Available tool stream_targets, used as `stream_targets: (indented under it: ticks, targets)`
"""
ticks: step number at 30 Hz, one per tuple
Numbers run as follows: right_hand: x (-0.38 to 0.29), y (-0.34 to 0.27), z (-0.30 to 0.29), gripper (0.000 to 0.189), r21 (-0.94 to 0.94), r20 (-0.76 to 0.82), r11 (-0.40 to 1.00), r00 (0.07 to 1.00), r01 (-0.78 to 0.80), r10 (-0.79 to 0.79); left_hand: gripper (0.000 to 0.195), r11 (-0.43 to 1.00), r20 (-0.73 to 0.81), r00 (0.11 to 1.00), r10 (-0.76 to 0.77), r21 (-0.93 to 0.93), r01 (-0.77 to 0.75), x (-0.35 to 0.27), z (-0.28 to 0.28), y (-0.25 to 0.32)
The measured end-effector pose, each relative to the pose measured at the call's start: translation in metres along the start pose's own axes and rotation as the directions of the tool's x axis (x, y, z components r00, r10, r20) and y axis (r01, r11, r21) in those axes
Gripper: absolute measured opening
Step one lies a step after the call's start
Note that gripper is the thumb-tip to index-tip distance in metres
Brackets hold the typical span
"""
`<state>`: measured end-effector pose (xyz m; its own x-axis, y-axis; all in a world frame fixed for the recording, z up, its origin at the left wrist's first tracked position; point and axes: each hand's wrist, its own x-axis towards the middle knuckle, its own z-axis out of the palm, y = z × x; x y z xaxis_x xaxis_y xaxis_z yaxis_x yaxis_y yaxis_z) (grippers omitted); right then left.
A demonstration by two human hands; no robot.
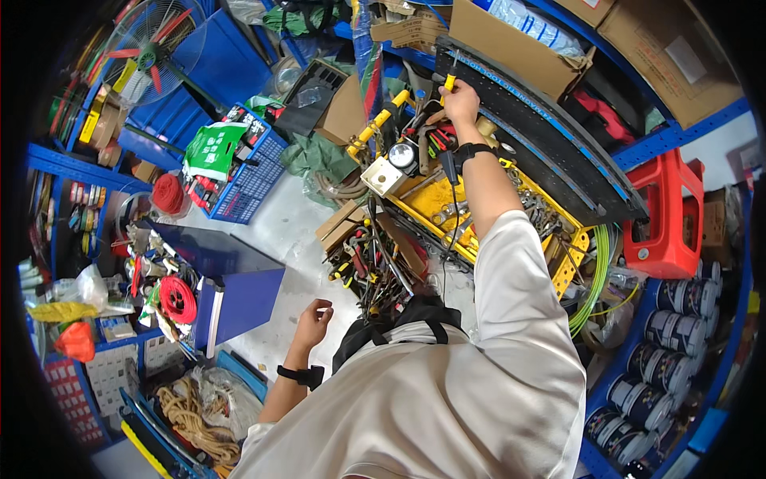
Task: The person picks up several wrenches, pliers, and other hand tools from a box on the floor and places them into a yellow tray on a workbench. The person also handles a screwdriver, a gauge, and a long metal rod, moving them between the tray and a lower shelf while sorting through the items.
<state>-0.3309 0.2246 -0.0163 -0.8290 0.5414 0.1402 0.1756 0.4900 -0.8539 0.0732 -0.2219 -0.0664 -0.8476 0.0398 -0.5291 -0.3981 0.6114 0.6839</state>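
Note:
My right hand [461, 103] is stretched forward and grips the yellow handle of a screwdriver [450, 81]. Its thin shaft points up against a black magnetic tool-holder board [526, 114]. Below that hand stands a yellow metal tool cart [431, 209] with wrenches [532, 209], a round gauge [401, 155] and a pale square box [384, 176] on it. My left hand [314, 323] hangs at my side with fingers loosely curled and holds nothing. Near it, a cardboard box [341, 224] is crammed with pliers and other hand tools [365, 263].
A blue plastic basket [248, 179] carries a green packet [214, 151]. Left of me is a dark blue cabinet [239, 293] bearing a red coil [178, 299]. A red plastic stool [664, 215] and stacked paint cans [676, 329] stand right; coiled rope [191, 413] lies lower left.

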Motion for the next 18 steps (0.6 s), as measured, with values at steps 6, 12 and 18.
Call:
stream_targets:
  ticks: [6, 12, 18]
  targets:
    - [0.025, 0.016, 0.019, 0.03, -0.078, -0.049, 0.996, 0.998, -0.033, 0.029, 0.027, 0.996, -0.034, 0.995, -0.089, -0.009, 0.089, -0.023, 0.017, -0.008]
    - [0.03, 0.037, 0.02, 0.046, 0.027, -0.044, 0.999, 0.999, 0.032, -0.031, 0.026, 0.997, -0.048, 0.996, -0.072, -0.026, 0.071, -0.014, 0.03, -0.016]
    - [-0.068, 0.023, -0.007, 0.018, 0.403, 0.423, 0.915, 0.888, -0.005, -0.181, 0.031, 0.999, -0.019, 0.999, -0.051, 0.002, 0.051, 0.003, 0.026, 0.004]
